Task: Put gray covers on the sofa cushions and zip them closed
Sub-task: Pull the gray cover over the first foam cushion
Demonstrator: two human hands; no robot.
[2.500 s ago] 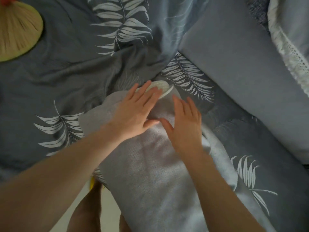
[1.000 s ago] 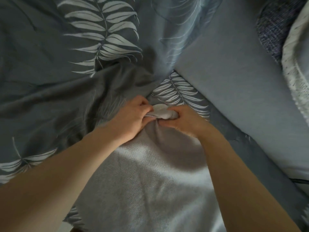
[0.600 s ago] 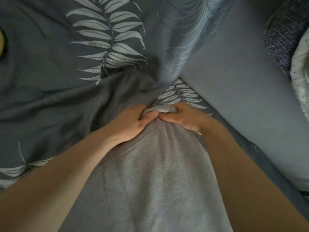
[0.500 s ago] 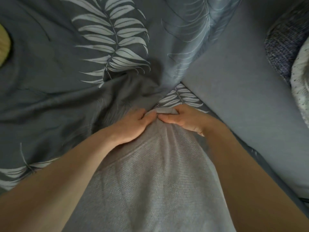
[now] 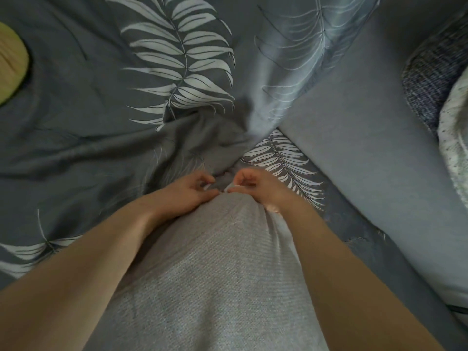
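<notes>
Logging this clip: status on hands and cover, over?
Left hand and right hand both pinching the far end of the gray cover. Zip state not visible. Nothing in the way.

a leaf-print sheet (image 5: 101, 122) carries the gray cushion cover (image 5: 215, 287) and a plain pillow (image 5: 367, 160).

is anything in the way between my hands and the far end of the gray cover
Nothing visible: the left hand and right hand already pinch the far edge of the gray knitted cushion cover.
</notes>
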